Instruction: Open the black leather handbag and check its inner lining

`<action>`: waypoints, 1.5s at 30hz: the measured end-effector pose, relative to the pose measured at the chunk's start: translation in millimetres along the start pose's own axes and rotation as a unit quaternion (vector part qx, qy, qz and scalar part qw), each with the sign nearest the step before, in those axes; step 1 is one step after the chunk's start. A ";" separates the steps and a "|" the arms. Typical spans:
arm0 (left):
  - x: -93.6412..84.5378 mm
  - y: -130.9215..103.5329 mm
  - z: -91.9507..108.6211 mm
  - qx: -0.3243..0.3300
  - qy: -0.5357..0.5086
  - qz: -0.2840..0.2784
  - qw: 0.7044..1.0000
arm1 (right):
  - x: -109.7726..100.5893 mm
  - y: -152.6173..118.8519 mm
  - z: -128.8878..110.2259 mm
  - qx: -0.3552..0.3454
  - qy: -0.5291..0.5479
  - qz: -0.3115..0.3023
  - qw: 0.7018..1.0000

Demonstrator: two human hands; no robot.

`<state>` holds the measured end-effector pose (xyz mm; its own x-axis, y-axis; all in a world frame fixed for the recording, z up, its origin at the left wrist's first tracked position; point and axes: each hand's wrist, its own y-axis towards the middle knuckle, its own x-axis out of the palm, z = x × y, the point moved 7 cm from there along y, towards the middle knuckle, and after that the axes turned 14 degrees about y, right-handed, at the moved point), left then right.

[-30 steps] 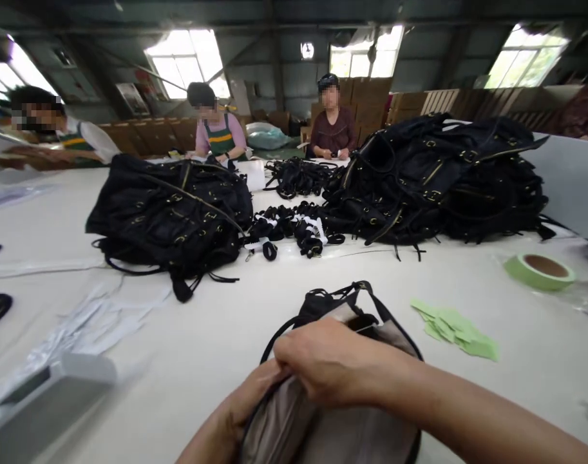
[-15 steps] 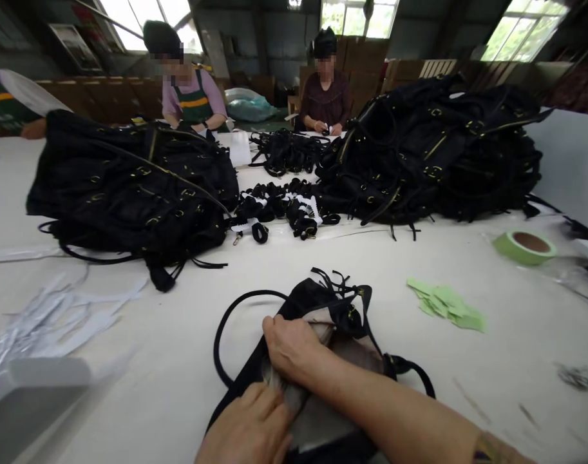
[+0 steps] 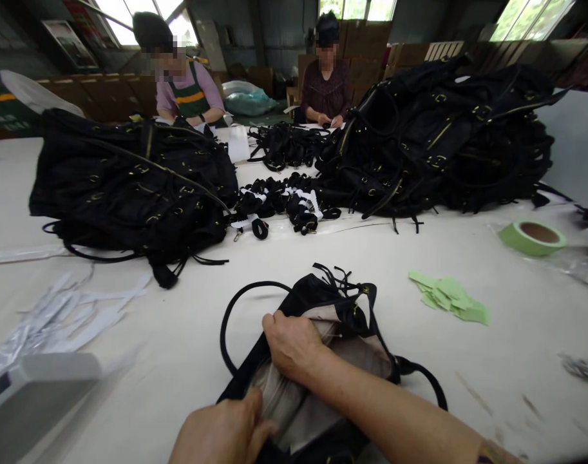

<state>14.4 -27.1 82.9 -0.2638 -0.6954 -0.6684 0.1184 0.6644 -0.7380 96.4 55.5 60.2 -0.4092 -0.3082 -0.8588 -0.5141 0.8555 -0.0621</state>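
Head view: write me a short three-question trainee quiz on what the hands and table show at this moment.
1. True or false: the right hand rests on the beige lining of the black fabric handbag.
2. Which lies nearest the green tape roll? A) white paper strips B) light green paper pieces C) grey tray
3. Fill in: the left hand grips the bag's ____ edge, the one closest to the wearer.

Key: 1 true; 2 B; 3 near.
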 end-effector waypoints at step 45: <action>29.2 -5.9 -6.6 -0.098 -0.044 0.079 0.991 | 21.3 -27.9 -20.7 -0.082 0.117 -0.026 0.989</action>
<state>-0.3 -49.5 68.3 -0.1705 -0.5935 -0.7866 -0.0387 0.8017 -0.5965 86.4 16.5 54.2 -0.5324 -0.4534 -0.7148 -0.6461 0.7632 -0.0029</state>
